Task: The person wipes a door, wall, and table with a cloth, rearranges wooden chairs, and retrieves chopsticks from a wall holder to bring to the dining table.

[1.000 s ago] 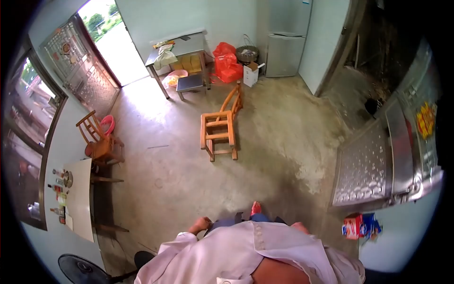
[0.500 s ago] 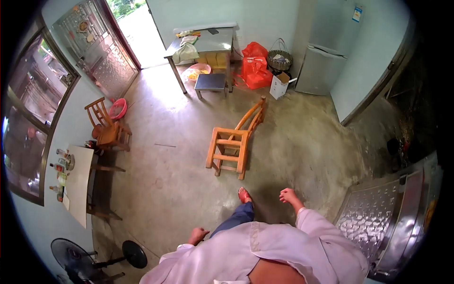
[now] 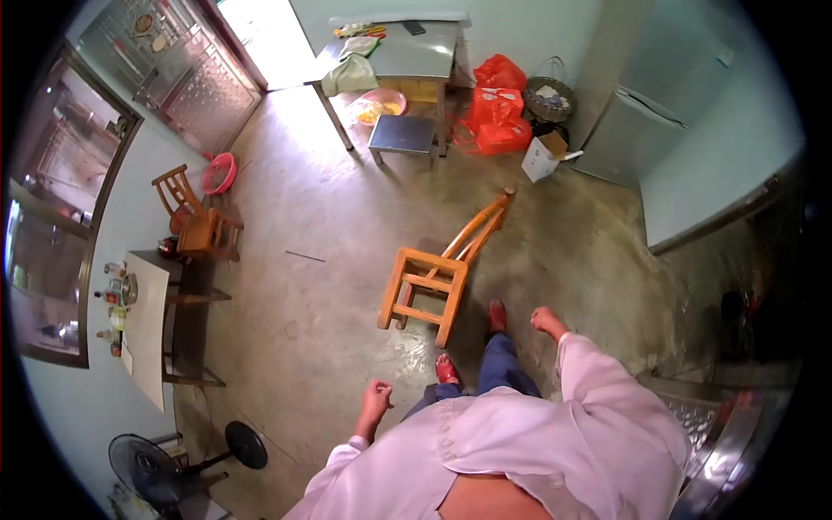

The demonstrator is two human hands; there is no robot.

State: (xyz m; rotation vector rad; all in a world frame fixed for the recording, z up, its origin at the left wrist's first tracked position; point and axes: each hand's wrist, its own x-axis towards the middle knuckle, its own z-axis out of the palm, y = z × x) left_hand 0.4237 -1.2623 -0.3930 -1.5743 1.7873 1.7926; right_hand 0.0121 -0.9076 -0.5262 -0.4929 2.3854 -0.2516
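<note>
A wooden chair lies tipped over on the concrete floor ahead of my feet. Its leg frame faces me and its backrest points away to the far right. My left hand hangs in the air at the lower left of the chair, fingers loosely bent with a gap at the thumb. To the chair's right is my right hand, its fingers curled in and nothing visible in them. Neither hand touches the chair. Both my feet, in red shoes, are in view near its legs.
A metal table and a low stool stand at the back, beside red bags, a white box and a fridge. Left are another wooden chair, a side table and a fan.
I have stepped closer to the overturned chair, and my second foot has come into view. Both hands have swung forward; the right hand's fingers have curled in more.
</note>
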